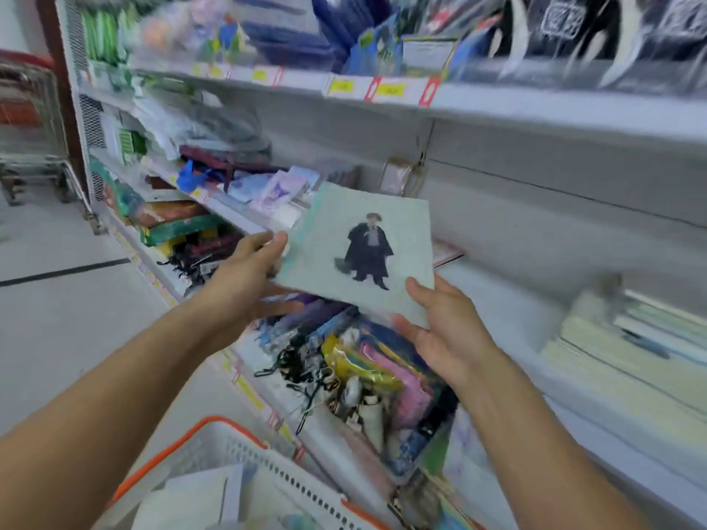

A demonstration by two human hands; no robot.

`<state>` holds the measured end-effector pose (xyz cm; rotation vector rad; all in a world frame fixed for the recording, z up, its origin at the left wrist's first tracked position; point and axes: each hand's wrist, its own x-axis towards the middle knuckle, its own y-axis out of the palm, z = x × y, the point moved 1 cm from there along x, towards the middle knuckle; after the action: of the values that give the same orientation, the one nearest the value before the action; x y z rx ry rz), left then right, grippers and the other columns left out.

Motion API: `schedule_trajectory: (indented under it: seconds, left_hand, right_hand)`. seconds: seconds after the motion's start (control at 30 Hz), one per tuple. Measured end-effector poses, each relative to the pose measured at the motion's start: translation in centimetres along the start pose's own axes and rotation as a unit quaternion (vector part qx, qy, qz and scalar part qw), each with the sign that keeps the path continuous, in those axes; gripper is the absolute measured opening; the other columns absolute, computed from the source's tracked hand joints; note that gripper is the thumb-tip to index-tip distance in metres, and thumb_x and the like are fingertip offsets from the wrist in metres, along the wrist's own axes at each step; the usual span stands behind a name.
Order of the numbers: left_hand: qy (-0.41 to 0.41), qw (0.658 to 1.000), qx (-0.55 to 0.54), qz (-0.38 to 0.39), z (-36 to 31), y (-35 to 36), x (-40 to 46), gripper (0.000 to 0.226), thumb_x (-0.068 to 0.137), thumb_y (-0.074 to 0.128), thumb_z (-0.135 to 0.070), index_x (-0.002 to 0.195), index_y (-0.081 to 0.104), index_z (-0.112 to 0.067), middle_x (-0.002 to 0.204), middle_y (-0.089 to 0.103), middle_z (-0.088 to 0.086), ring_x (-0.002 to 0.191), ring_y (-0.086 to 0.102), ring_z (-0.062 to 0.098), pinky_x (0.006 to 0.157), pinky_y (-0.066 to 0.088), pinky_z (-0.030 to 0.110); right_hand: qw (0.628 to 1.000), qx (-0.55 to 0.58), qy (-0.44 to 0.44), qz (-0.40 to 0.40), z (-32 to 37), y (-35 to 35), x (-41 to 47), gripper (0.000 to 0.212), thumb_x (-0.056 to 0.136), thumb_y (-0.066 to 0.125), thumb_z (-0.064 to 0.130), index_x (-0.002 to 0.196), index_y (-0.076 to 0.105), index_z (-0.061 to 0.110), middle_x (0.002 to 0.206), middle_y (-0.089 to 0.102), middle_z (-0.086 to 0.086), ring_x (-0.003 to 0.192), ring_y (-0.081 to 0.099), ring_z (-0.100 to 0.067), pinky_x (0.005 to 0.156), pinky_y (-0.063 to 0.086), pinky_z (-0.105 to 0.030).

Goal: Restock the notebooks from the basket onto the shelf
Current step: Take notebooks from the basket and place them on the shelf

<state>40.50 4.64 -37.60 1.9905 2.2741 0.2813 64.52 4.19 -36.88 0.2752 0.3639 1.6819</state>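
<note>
A pale green notebook (405, 242) with a dark-cloaked figure on its cover is held up in front of the middle shelf (535, 300). My left hand (245, 277) holds its left edge, thumb on top and fingers underneath. My right hand (443, 323) grips its lower right corner, thumb on the cover. Below, at the bottom of the view, the white basket (245, 453) with an orange rim holds more pale notebooks (199, 495).
A stack of pale books (627, 338) lies on the middle shelf to the right. Lanyards and coloured pouches (363, 369) fill the lower shelf under the notebook. Small packs (275, 189) sit at the shelf's left. A shopping cart (26, 120) stands far left.
</note>
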Motion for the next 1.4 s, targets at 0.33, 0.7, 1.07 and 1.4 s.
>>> schedule_trajectory:
  seconds: [0.33,0.7,1.07,1.4]
  left_hand:
    - [-0.073,0.996,0.042,0.032,2.0,2.8,0.3,0.027,0.093,0.061,-0.042,0.116,0.059,-0.028,0.097,0.076,0.005,0.084,0.075,0.024,0.063,0.059,0.034]
    - [-0.067,0.994,0.082,0.015,4.1,-0.2,0.9,0.027,0.094,0.060,-0.040,0.116,0.061,-0.025,0.097,0.076,0.005,0.086,0.074,0.024,0.065,0.058,0.033]
    - [-0.092,0.993,0.069,0.010,6.4,-1.8,0.8,0.027,0.094,0.061,-0.041,0.112,0.064,-0.021,0.094,0.076,0.003,0.085,0.074,0.022,0.067,0.058,0.034]
    - [-0.103,0.990,0.093,-0.002,5.9,-3.0,1.3,0.027,0.095,0.059,-0.039,0.111,0.064,-0.018,0.095,0.076,0.004,0.082,0.074,0.020,0.067,0.059,0.033]
  right_hand:
    - [0.983,0.082,0.084,-0.142,3.2,-4.7,13.9,0.023,0.100,0.034,-0.013,0.094,0.054,-0.004,0.098,0.056,-0.022,0.107,0.056,-0.041,0.043,0.058,-0.037]
    - [0.715,-0.688,0.025,-0.122,1.3,-6.2,19.0,0.044,0.092,0.065,0.041,0.115,0.060,0.004,0.113,0.065,-0.015,0.097,0.064,-0.029,0.077,0.046,-0.030]
    - [0.574,-0.816,-0.019,-0.061,0.3,-6.2,20.7,0.070,0.097,0.040,0.061,0.133,0.054,0.002,0.139,0.055,-0.016,0.123,0.052,-0.033,0.092,0.043,-0.033]
    - [0.415,-0.903,-0.051,-0.097,0.0,-1.8,21.9,0.063,0.092,0.041,0.060,0.140,0.045,0.020,0.141,0.040,-0.015,0.125,0.041,-0.035,0.096,0.043,-0.050]
